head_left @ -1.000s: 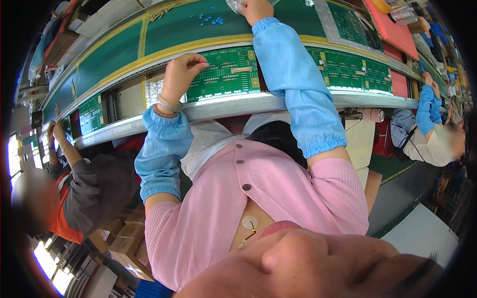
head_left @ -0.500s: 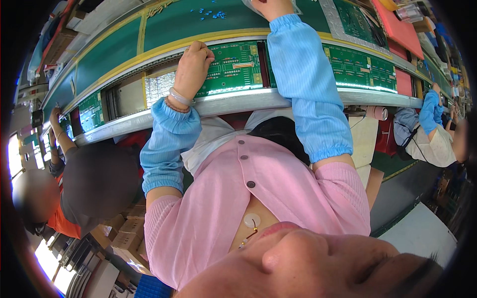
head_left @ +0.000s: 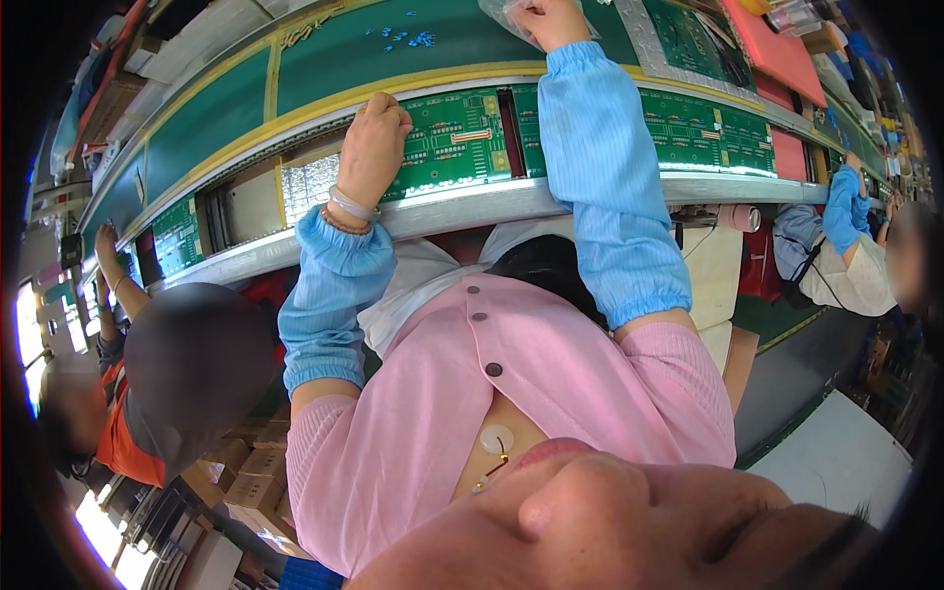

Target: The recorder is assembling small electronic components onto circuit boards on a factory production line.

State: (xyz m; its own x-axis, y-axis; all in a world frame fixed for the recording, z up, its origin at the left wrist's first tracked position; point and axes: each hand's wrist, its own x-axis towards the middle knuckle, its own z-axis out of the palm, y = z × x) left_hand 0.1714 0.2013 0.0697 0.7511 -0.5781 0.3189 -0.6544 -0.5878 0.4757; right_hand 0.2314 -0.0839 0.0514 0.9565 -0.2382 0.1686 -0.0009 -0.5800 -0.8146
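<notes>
My left hand is closed, its fingers curled above the left end of a green circuit board; whatever they hold is hidden. That board lies in the metal-edged rail and carries rows of small parts and a pale connector. Beyond the rail, at the top edge, my right hand is at a clear plastic bag. Its fingers are pinched together, and I cannot make out what is between them. Small blue components lie loose on the green work surface left of the bag.
More circuit boards sit in the rail to the right, with another board at left. A silvery sheet lies beside my left hand. Pinkish-red trays stand at far right. Co-workers sit on both sides.
The view has shifted slightly. My right hand has moved a little right and nearer, showing more of the plastic bag. My left hand stays at the board's left end, still closed.
</notes>
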